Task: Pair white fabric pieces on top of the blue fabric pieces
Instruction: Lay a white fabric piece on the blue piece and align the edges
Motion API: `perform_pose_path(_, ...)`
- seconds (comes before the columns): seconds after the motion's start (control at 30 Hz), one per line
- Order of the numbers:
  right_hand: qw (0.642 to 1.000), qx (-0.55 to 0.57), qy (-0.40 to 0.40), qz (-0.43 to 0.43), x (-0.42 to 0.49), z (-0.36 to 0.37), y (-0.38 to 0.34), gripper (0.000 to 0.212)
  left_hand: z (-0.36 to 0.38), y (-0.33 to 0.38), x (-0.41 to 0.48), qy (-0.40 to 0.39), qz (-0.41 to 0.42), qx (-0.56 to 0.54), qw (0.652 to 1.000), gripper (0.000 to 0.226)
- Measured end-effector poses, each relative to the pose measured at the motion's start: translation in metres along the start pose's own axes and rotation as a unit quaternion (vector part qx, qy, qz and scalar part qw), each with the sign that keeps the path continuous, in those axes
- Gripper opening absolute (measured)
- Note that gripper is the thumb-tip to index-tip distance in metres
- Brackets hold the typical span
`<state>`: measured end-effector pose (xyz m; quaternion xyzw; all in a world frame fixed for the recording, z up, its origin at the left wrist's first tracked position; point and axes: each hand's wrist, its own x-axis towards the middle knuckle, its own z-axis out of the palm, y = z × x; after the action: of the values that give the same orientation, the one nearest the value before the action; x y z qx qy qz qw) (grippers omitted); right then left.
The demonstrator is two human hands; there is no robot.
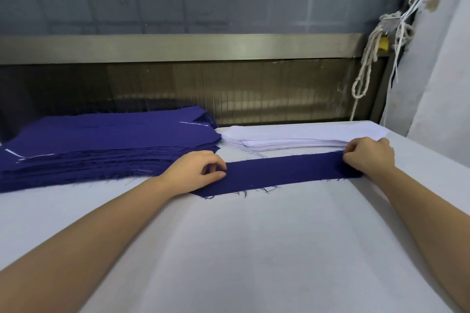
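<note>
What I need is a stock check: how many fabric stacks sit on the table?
2. The blue stack lies far left on the table; the white stack lies right of it, behind the single blue strip. More may lie outside the view.

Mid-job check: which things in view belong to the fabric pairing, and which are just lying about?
Part of the job:
- blue strip, flat on the table, left hand and right hand gripping its ends
- blue stack
- white stack, behind the strip

Just lying about:
- knotted rope hanging by the window frame
- small yellow item beside it
</note>
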<state>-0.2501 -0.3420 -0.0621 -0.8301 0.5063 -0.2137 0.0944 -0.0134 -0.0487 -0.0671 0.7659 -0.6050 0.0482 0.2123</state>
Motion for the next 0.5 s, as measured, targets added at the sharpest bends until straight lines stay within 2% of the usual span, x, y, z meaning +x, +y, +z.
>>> perform_pose_path(0.07,0.997,-0.079,0.017,-0.019,-0.0019,0.0011,-0.003,0.011,0.0014,-0.0033,-0.0009,-0.01,-0.012,0.006,1.0,0.016)
perform_pose_path(0.13,0.997,-0.057,0.007,-0.049,-0.0016,0.0046,-0.0042,0.012,0.0021,-0.0061,-0.0019,-0.009,-0.017,0.002,1.0,0.019)
perform_pose_path(0.23,0.997,0.032,-0.035,-0.063,-0.0012,0.0073,-0.0055,0.03,0.0021,-0.0085,-0.0018,-0.01,-0.014,-0.01,1.0,0.02)
perform_pose_path(0.5,0.997,-0.057,-0.035,-0.047,0.0034,0.0076,-0.0028,0.031,0.0016,-0.0101,0.0035,-0.032,-0.016,-0.014,0.999,0.018)
